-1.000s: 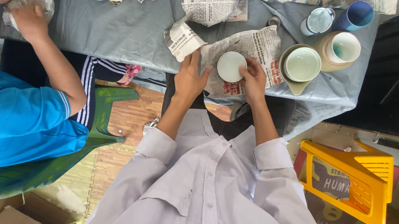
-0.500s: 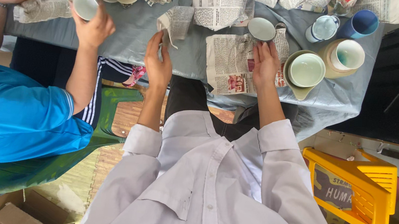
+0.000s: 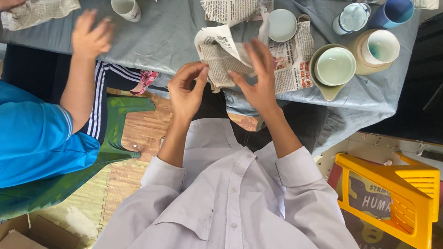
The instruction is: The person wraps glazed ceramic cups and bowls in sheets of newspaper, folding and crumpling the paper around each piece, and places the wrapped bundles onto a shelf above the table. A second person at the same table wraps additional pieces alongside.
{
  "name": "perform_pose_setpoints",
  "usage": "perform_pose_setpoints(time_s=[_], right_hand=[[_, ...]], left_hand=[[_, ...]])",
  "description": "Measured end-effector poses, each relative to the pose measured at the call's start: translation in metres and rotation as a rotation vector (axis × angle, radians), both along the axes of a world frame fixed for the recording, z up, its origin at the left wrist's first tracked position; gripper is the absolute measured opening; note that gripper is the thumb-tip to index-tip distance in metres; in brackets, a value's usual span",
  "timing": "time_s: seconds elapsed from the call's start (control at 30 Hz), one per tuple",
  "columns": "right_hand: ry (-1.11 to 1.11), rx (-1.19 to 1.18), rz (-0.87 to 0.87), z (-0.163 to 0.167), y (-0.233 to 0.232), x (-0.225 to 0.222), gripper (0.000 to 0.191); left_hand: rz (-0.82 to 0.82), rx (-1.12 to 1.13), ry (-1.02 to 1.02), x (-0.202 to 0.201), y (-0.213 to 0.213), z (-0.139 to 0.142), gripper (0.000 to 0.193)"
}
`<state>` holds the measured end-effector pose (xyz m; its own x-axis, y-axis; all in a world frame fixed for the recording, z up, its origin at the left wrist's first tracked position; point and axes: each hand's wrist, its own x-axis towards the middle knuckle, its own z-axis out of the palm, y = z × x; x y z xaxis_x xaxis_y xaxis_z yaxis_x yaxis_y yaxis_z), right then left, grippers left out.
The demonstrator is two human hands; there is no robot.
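At a grey-clothed table [image 3: 176, 33] crowded with cups, we pinch a crumpled newspaper sheet [image 3: 220, 56] between left hand [image 3: 187, 88] and right hand [image 3: 256, 75], beside a pale bowl [image 3: 282, 25] and a co-worker's hand [image 3: 91, 36].

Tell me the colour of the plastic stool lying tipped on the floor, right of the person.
Yellow: the stool shows best in the head view, its only view.
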<state>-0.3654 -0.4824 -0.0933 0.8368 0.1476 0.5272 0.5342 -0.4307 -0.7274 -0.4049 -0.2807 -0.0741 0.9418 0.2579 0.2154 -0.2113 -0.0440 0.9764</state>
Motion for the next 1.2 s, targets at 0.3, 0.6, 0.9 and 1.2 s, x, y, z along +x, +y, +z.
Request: perform_pose_setpoints(time_s=[0.3, 0.6, 0.9, 1.2], right_hand=[[0.580, 0.438, -0.026, -0.058, -0.022, -0.007, 0.033], [0.814, 0.517, -0.071, -0.078, -0.023, -0.020, 0.027], [-0.102, -0.130, 0.089, -0.026, -0.009, -0.041, 0.041], [0.572, 0.765, -0.066, -0.089, 0.001, -0.046, 0.029]], left_hand=[[-0.077, 0.425, 0.136, -0.014, -0.005, 0.015, 0.062], [-0.095, 0.652, 0.102, -0.020, -0.009, 0.007, 0.054], [0.012, 0.179, 0.299, -0.008, -0.007, -0.053, 0.035], [-0.035, -0.492, 0.225, -0.017, -0.014, -0.059, 0.011]])
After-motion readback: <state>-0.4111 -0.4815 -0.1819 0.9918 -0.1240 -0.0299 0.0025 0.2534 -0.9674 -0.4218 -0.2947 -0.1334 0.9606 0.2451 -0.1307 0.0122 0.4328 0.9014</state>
